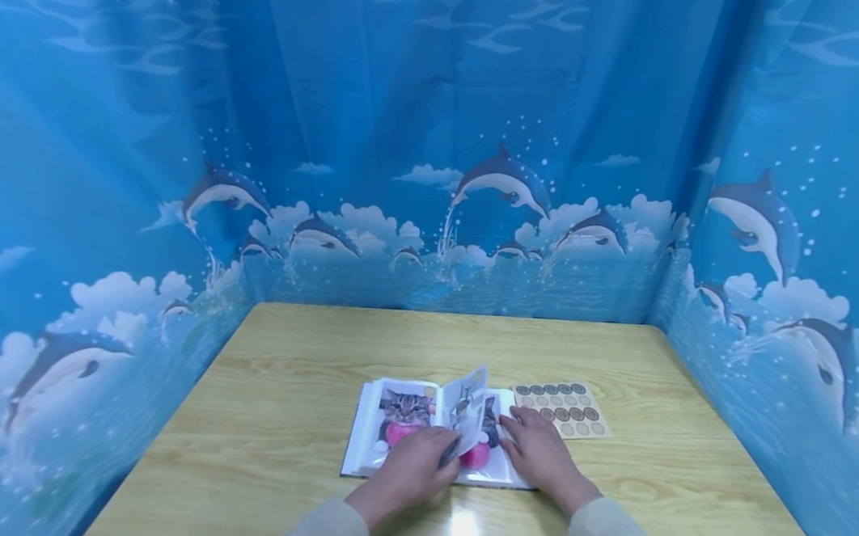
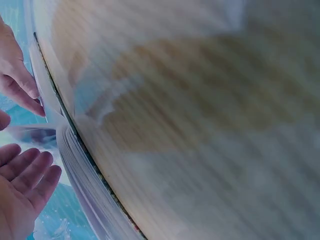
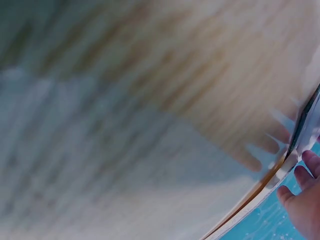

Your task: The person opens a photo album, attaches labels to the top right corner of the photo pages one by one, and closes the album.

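A photo album lies spread on the wooden table, with cat pictures on both sides. One clear-sleeved page stands up near the middle. My left hand is at the lower edge of that page; in the left wrist view, the left hand's fingers look loosely extended, with the page's blurred edge near the thumb. The right hand rests its fingertips on the album's right side. In the right wrist view the right hand has its fingers spread at the album's edge.
A beige sheet with rows of round coin-like prints lies just right of the album, partly behind the right hand. The wooden table extends around them. Blue curtains printed with dolphins enclose the back and sides.
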`<state>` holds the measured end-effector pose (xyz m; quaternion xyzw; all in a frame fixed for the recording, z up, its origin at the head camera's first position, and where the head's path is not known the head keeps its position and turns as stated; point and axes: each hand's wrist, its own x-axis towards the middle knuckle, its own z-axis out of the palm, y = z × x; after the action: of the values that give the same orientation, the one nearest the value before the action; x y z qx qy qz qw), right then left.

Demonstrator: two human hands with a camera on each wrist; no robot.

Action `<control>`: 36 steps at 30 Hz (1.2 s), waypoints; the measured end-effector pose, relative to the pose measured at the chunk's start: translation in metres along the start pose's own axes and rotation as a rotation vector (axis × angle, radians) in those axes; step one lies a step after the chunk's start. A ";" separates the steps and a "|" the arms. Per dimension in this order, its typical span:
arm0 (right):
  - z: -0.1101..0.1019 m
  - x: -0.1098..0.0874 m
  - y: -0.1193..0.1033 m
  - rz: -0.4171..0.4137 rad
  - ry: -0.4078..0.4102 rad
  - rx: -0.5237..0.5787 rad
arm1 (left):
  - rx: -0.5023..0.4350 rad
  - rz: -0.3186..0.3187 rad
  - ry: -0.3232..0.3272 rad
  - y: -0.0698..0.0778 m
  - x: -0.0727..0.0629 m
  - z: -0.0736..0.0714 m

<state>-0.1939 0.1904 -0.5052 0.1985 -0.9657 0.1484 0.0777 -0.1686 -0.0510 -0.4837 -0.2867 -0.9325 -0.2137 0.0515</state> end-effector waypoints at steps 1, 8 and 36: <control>0.000 0.000 0.000 0.000 -0.001 0.001 | -0.023 -0.016 0.011 0.000 -0.001 0.000; 0.004 -0.002 0.002 0.005 -0.003 0.008 | -0.249 -0.108 0.151 0.001 -0.006 -0.004; 0.004 -0.002 -0.002 0.035 -0.012 -0.024 | -0.903 -0.645 0.229 -0.054 -0.043 -0.039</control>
<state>-0.1918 0.1880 -0.5090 0.1817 -0.9711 0.1371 0.0715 -0.1638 -0.1293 -0.4780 0.0442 -0.7774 -0.6259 -0.0435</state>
